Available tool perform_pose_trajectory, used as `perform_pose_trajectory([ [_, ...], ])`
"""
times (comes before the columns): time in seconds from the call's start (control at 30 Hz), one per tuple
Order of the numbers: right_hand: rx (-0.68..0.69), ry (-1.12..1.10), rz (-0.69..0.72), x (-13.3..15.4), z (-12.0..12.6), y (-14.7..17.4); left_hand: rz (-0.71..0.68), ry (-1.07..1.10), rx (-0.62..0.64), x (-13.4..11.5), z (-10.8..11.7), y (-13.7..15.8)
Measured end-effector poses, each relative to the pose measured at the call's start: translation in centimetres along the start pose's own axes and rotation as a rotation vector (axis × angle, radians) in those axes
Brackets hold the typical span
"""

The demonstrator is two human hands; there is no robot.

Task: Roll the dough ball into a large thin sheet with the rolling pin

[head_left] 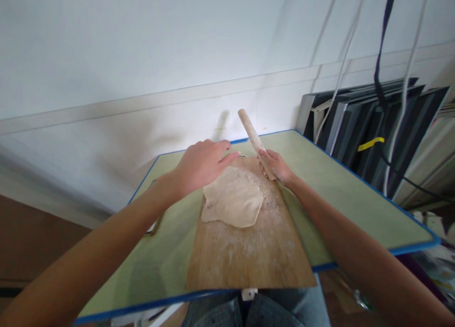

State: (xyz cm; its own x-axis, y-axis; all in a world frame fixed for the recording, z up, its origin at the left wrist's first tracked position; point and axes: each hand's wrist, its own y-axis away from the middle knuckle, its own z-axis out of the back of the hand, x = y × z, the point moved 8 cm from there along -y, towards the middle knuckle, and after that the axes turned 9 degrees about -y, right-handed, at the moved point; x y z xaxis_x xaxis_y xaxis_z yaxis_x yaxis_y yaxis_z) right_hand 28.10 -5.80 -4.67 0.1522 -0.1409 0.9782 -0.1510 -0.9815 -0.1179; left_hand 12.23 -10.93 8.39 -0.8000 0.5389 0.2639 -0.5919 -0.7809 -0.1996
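Now dough (232, 199) lies on board (249, 258), right hand (275, 166) gripping rolling pin (251, 130), left hand (204, 163) empty.

Dough (234, 201): I see it flat, pale and wavy-edged, lying on the powdery wooden board (249, 265).
Rolling pin (250, 130): I see this pale, round stick held slanting up near the board's far right corner.

No lettering, label, brand, number or sign can be read anywhere in this view.
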Motion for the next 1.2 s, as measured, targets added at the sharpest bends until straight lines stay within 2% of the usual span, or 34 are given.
perform_pose_trajectory([
  [0.03, 0.001, 0.000, -0.002, 0.0, 0.0, 0.0, -0.003, -0.031, 0.002, 0.6, -1.0, -0.7],
  [0.17, 0.004, -0.009, 0.001, 0.0, -0.2, -0.1, -0.082, -0.005, 0.161, 2.0, -7.4, -2.8],
  [0.27, 0.002, -0.014, 0.002, 0.0, -0.2, -0.1, -0.039, 0.048, 0.180, 3.1, -10.2, -3.7],
  [0.33, 0.002, -0.011, -0.002, 0.1, -0.2, 0.0, -0.026, 0.128, 0.183, 3.4, -11.0, -4.2],
  [0.53, 0.011, -0.004, -0.012, 0.0, -0.3, 0.0, -0.128, 0.342, 0.224, 3.2, -11.3, -5.5],
  [0.73, 0.018, -0.005, -0.022, -0.1, -0.3, -0.1, -0.190, 0.399, 0.364, 2.5, -12.4, -6.9],
  [0.83, 0.012, 0.002, -0.014, -0.1, -0.2, -0.2, -0.213, 0.399, 0.362, 2.0, -12.0, -7.1],
  [1.0, 0.018, 0.010, -0.003, -0.2, -0.3, -0.3, -0.197, 0.368, 0.194, 1.6, -9.3, -5.8],
  [1.2, 0.025, 0.020, 0.003, -0.1, -0.3, -0.2, -0.318, 0.055, 0.013, -0.4, -4.2, -3.5],
])
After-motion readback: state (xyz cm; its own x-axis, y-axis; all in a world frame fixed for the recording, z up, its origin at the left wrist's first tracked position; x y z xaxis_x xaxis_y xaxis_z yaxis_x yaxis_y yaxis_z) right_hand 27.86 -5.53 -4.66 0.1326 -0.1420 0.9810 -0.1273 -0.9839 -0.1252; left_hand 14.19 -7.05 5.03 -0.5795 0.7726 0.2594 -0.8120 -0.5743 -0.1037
